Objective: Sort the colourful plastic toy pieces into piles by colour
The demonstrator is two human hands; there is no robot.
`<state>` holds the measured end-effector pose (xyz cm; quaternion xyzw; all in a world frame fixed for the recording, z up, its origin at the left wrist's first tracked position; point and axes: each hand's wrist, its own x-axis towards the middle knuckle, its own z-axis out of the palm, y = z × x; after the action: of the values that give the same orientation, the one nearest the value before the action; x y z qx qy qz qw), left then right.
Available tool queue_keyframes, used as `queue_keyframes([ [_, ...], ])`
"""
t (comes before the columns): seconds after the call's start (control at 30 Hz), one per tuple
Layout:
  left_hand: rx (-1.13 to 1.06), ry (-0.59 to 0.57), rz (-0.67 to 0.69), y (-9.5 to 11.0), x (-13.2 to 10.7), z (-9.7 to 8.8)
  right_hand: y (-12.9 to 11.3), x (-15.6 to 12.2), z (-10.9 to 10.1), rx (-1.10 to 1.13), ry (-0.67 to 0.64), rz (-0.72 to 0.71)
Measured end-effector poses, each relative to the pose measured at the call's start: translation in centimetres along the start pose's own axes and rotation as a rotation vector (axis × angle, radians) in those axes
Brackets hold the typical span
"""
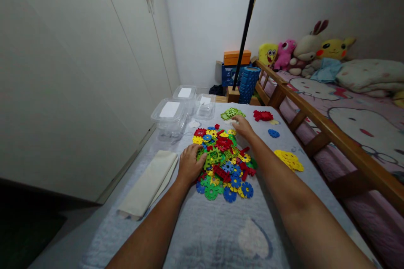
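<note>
Plastic: 1 mixed pile (224, 162) | 4 sorted groups (232, 113) | 3 tubs (170, 115) | left grip (189, 164) apart atop | right grip (243, 128) cannot tell

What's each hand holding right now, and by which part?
Left hand rests on the pile of interlocking plastic pieces, no grip visible. Right hand touches the pile's far edge; any piece pinched there is hidden.

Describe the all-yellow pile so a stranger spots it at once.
Find the pale grey quilted blanket beside the wooden bed frame. Right of its mixed-colour heap of flat plastic gear pieces, nearest the frame, lies a small pile. It alone is all yellow, unlike the green pile, red pile and blue piece farther off.
</note>
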<state>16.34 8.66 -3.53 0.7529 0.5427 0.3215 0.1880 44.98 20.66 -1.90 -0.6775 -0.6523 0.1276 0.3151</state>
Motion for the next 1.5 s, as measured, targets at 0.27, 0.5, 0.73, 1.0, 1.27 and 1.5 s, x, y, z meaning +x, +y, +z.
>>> queue_keyframes([
  [0.27,0.002,0.002,0.006,-0.1,0.0,0.1,1.2,-4.3,0.4,0.009,-0.137,0.005],
  [0.5,0.004,0.003,0.0,0.0,0.1,0.0,0.0,-4.2,0.7,-0.28,-0.165,0.005],
  [0.73,0.0,-0.013,-0.002,-0.1,0.1,0.0,0.9,-5.5,-2.5,-0.122,-0.03,0.068],
  [1.0,0.018,-0.001,0.017,-0.6,0.2,0.3,5.2,-11.6,-11.2,0.158,0.108,0.198],
  [1.27,0.023,-0.01,0.03,-1.0,0.4,0.4,7.5,-17.4,-15.0,0.264,0.078,0.375],
  [1.5,0.017,0.006,0.045,-1.3,0.4,0.5,8.2,-18.2,-14.5,0.277,0.066,0.442],
])
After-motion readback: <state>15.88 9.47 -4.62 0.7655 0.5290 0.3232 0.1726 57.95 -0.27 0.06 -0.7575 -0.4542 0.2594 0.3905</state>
